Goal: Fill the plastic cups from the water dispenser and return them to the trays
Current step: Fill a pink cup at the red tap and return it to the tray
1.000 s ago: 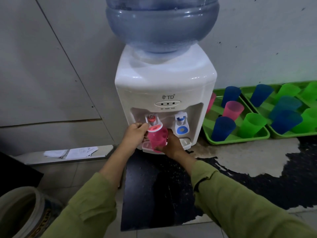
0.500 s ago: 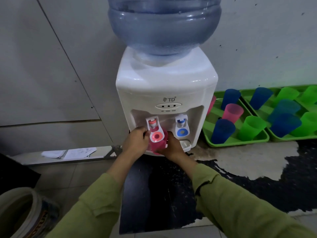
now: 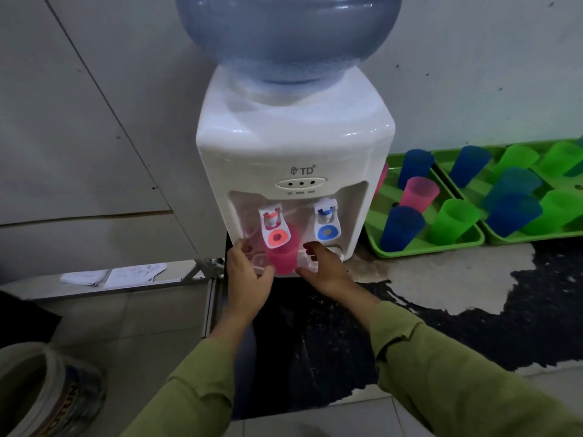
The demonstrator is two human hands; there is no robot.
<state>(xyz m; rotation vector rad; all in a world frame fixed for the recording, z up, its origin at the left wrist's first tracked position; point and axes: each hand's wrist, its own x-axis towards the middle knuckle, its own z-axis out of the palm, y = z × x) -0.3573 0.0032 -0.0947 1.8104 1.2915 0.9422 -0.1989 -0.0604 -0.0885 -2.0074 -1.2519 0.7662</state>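
A pink plastic cup (image 3: 282,258) stands upright on the drip tray of the white water dispenser (image 3: 296,143), right under the red tap (image 3: 274,230). My left hand (image 3: 247,280) is just left of the cup and my right hand (image 3: 326,271) just right of it. Both have their fingers spread, with the thumbs close to the cup's base. The blue tap (image 3: 326,223) is free. Two green trays (image 3: 432,251) (image 3: 536,237) to the right hold several blue, green and pink cups, among them a pink cup (image 3: 418,195).
A large blue water bottle (image 3: 287,36) sits on top of the dispenser. A black mat (image 3: 315,342) covers the floor in front of it. A white bucket (image 3: 41,395) stands at the lower left, and papers (image 3: 110,274) lie on a ledge by the wall.
The cup went from tilted in both hands to standing under the red tap. Both hands have opened and drawn slightly back from it.
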